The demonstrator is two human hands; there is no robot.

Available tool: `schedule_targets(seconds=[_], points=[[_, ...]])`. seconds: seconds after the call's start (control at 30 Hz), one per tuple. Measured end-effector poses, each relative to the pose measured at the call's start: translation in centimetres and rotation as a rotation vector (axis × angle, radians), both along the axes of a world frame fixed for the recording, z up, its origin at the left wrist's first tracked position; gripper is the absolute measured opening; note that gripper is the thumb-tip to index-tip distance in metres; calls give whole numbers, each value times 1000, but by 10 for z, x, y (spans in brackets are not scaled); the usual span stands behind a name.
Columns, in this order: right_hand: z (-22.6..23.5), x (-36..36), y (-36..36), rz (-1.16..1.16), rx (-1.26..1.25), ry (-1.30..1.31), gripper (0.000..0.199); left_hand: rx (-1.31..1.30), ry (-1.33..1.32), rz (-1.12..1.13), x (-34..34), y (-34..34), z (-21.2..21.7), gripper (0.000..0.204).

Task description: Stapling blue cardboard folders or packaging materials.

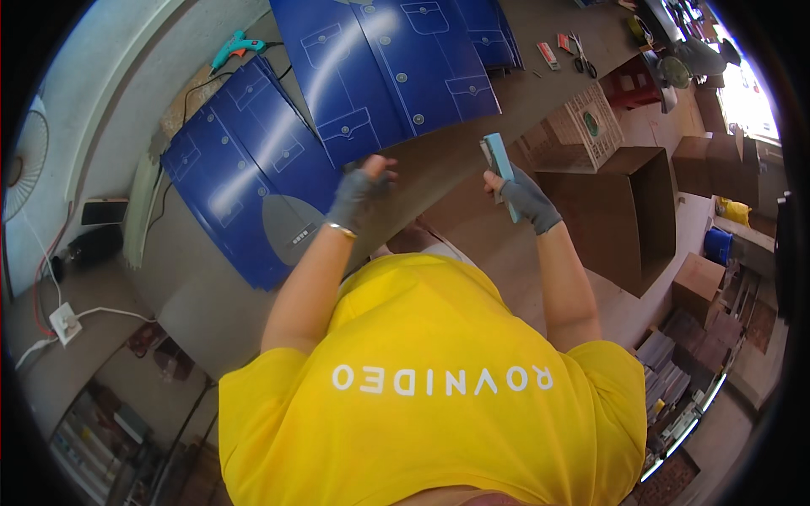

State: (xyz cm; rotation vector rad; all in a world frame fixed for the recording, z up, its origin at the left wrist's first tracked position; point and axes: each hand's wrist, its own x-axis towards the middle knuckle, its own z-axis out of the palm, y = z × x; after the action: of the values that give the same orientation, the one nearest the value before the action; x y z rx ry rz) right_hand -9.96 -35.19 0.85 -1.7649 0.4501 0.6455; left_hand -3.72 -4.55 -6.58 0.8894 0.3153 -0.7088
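Somewhat blurred, the left hand [358, 194] near blue sheets [371, 93] cropped above.

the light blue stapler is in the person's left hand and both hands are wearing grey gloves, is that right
Not quite: the light blue stapler is in the person's right hand, not the left hand, as the head view shows. Both hands are wearing grey gloves, as you say.
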Motion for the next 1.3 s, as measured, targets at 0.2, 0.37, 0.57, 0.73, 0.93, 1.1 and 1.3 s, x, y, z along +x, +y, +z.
schedule_targets(seconds=[0.2, 0.37, 0.57, 0.73, 0.93, 1.1, 1.3], points=[[6, 15, 8, -18, 4, -105, 33, -275, 46, 70, 17, -119, 29, 54], [6, 27, 11, -21, 10, -124, 39, -59, 82, 213, 35, -143, 25, 41], [9, 46, 24, -95, -19, -109, 36, 283, 26, 83, 26, -135, 28, 58], [12, 52, 35, -136, -124, -45, 31, 272, 4, 44, 25, -137, 21, 65], [3, 47, 36, -86, -221, 46, 33, 356, 6, 41, 22, -128, 35, 58], [29, 0, 30, 252, 265, 69, 38, 82, -88, -119, 57, -27, 43, 28], [19, -19, -11, 31, 235, 2, 38, 431, -74, 142, 109, 75, 64, 48]])
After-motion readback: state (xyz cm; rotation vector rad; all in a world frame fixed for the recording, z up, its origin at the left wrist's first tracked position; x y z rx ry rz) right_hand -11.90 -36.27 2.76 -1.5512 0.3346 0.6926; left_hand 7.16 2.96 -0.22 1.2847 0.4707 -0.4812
